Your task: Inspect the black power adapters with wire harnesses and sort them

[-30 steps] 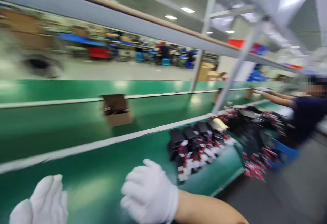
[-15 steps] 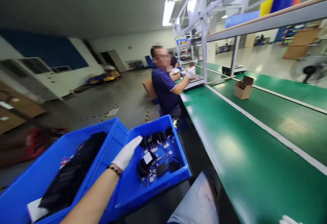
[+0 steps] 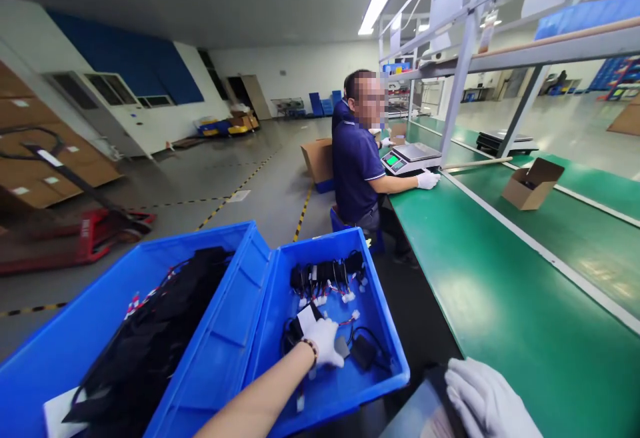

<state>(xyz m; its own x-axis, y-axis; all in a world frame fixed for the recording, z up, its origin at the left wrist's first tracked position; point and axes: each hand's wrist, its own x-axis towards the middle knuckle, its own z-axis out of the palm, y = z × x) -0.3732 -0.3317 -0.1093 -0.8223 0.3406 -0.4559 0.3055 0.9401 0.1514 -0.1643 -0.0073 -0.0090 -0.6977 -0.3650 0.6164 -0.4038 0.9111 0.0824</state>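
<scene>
My left hand, in a white glove with a beaded bracelet at the wrist, is down inside the right blue bin. Its thumb and fingers are round a small dark power adapter, partly hidden by the glove. Beside it lie a black adapter with a cord and a black piece with a white label. Several black corded units with white plugs line the far end. My right hand, gloved, rests at the near edge of the green table, fingers loosely bent, nothing visible in them.
A left blue bin holds a heap of black cased pieces. The green worktable carries an open cardboard box and a scale. A co-worker sits at the table's far part. A red pallet jack stands left.
My left hand has moved from the bin's left rim down among the adapters. My right hand has come further into view. The co-worker's hand has lowered to the table edge.
</scene>
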